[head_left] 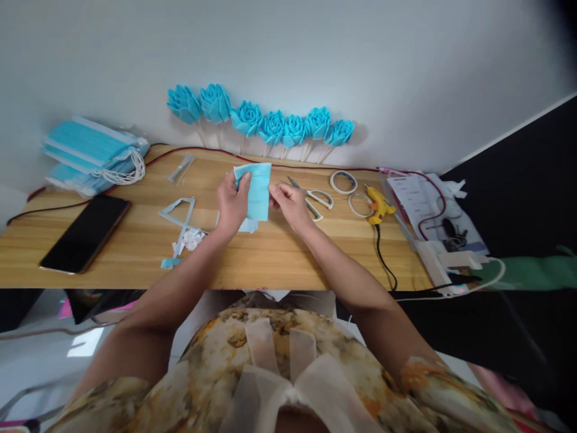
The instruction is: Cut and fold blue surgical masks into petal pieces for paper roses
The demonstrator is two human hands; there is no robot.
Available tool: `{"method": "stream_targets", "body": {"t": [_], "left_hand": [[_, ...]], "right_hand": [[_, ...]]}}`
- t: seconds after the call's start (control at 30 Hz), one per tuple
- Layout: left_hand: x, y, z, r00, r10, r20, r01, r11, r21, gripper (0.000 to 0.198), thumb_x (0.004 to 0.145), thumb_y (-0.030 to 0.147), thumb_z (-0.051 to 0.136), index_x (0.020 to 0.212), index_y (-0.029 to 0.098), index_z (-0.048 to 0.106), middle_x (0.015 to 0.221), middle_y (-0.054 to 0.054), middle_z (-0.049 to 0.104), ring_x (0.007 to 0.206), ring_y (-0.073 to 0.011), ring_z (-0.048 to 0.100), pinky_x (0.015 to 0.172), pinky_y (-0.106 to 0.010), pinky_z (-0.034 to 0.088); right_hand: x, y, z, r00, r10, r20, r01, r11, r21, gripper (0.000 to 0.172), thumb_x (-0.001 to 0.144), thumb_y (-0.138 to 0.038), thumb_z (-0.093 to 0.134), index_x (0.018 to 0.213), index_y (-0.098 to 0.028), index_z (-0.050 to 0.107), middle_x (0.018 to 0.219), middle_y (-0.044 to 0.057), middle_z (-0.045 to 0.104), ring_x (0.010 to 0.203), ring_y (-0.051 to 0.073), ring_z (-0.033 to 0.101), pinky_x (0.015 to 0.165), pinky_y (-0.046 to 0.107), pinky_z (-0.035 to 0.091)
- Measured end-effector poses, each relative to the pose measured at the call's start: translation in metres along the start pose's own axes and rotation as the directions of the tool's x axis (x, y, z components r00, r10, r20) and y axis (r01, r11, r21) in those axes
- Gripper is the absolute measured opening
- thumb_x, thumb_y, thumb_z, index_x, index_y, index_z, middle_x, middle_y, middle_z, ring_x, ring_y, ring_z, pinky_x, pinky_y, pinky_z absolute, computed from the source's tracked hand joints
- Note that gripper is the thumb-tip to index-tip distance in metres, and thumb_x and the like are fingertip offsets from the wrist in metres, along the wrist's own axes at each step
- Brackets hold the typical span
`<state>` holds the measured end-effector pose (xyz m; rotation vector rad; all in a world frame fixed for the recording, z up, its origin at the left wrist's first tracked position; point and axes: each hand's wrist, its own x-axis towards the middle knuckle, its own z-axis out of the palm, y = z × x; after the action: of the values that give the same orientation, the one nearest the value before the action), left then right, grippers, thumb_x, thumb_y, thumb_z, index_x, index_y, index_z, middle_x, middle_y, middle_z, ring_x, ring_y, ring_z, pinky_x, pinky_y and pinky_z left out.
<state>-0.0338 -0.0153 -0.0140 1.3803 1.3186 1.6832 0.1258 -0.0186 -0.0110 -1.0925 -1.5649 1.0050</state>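
Note:
A pale blue piece of face mask fabric (258, 191) is held up over the desk, with creases running across it. My left hand (234, 201) is closed on its left side, thumb lying on the front. At the right edge of the fabric, the fingers of my right hand (288, 201) are pinched together on it. Under the held piece, more light blue fabric (247, 226) shows, partly hidden. Scissors with white handles (321, 198) lie just beyond my right hand, their blades partly visible. Trimmed strips (178, 211) and a heap of white scraps (193, 239) are left of my left hand.
Several blue fabric roses (247, 118) on sticks lean against the wall. Masks (90, 150) are piled at left, behind a phone (85, 233). Tape rolls (343, 181), a yellow glue gun (379, 205) and a power strip (435, 264) sit at right, with cables around.

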Motion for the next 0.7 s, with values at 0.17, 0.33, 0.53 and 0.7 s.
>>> {"method": "stream_targets", "body": {"t": [0.17, 0.33, 0.53, 0.7], "left_hand": [[-0.005, 0.002, 0.003, 0.991, 0.003, 0.137, 0.0, 1.0, -0.022, 0.03, 0.092, 0.049, 0.067, 0.083, 0.021, 0.067, 0.074, -0.001, 0.062, 0.071, -0.0165, 0.055, 0.067, -0.029, 0.044], [-0.013, 0.008, 0.009, 0.95, -0.045, 0.308, 0.052, 0.999, -0.013, 0.027, 0.084, 0.045, 0.075, 0.078, 0.02, 0.067, 0.073, -0.001, 0.065, 0.071, -0.0172, 0.059, 0.067, -0.029, 0.047], [-0.014, -0.003, 0.008, 0.83, -0.212, 0.515, 0.237, 0.971, 0.018, 0.037, 0.069, 0.052, 0.084, 0.071, 0.018, 0.069, 0.064, -0.001, 0.064, 0.058, -0.0159, 0.054, 0.054, -0.029, 0.045], [-0.018, -0.005, 0.011, 0.793, -0.163, 0.587, 0.096, 0.985, 0.143, 0.044, 0.068, 0.056, 0.082, 0.06, 0.02, 0.059, 0.053, 0.003, 0.052, 0.051, -0.0119, 0.043, 0.047, -0.025, 0.034]], "right_hand": [[0.009, 0.003, -0.01, 1.0, 0.018, -0.013, -0.016, 0.992, 0.126, 0.058, 0.081, -0.078, 0.065, 0.095, -0.022, 0.066, 0.08, -0.001, 0.063, 0.072, 0.013, 0.058, 0.064, 0.026, 0.048], [0.008, 0.001, -0.014, 0.988, -0.111, -0.109, 0.103, 0.992, -0.076, 0.041, 0.089, -0.06, 0.066, 0.082, -0.02, 0.067, 0.076, -0.001, 0.062, 0.07, 0.012, 0.052, 0.065, 0.027, 0.043], [0.014, 0.001, -0.028, 0.946, -0.169, -0.275, 0.146, 0.984, -0.104, 0.041, 0.091, -0.06, 0.062, 0.081, -0.02, 0.067, 0.072, -0.002, 0.057, 0.068, 0.013, 0.049, 0.064, 0.027, 0.04], [0.021, 0.005, -0.039, 0.912, -0.196, -0.361, 0.137, 0.974, -0.181, 0.049, 0.092, -0.067, 0.057, 0.08, -0.021, 0.064, 0.071, -0.002, 0.053, 0.069, 0.013, 0.048, 0.066, 0.027, 0.04]]}}
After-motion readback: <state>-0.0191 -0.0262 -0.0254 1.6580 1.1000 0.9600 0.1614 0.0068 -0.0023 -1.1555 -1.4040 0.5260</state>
